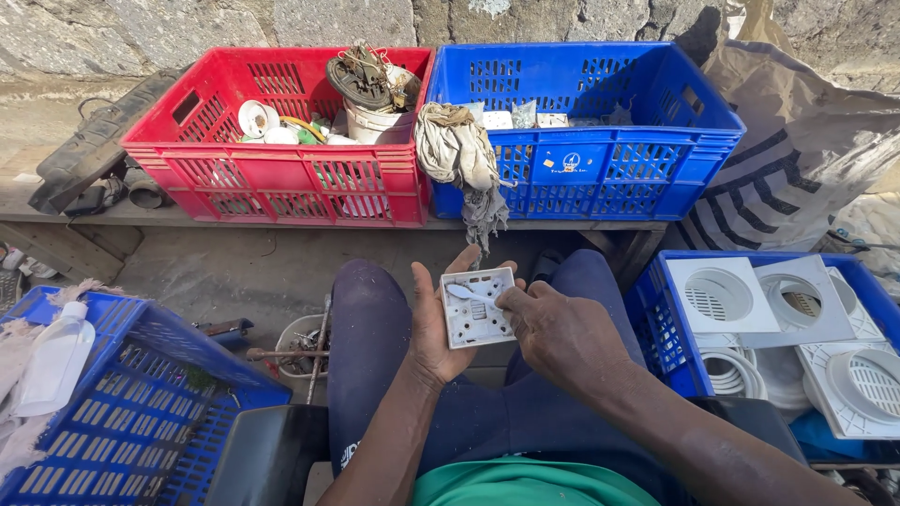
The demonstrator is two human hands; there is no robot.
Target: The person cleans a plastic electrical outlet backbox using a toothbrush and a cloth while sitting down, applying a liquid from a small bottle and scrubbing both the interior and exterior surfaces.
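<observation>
I am seated, looking down at my lap, my knees in dark blue trousers. My left hand (441, 323) cups a square white plastic socket plate (475, 306) from beneath, fingers curled up behind its far edge, so the plate sits tilted just above my thighs. My right hand (555, 328) rests against the plate's right side, thumb and forefinger pinched narrow on a small white cloth or scrap (466, 292) pressed to the plate's face.

Close at my left stands a blue plastic crate (141, 412) with a white plastic bottle (56, 361) lying on its near rim. Between that crate and my left knee is a small pale bucket (298, 342) holding rusty metal bits. At my right, another blue crate (661, 328) holds white square drain covers (722, 295) with round grilles and a coil of white hose (731, 370).

Farther off, on a low ledge against a rough stone wall, two crates sit side by side, touching. The red crate (281, 173) on the left holds a white tub and tangled odds and ends. The blue crate (600, 159) on the right has a dirty beige rag (461, 150) draped over its near left corner.
</observation>
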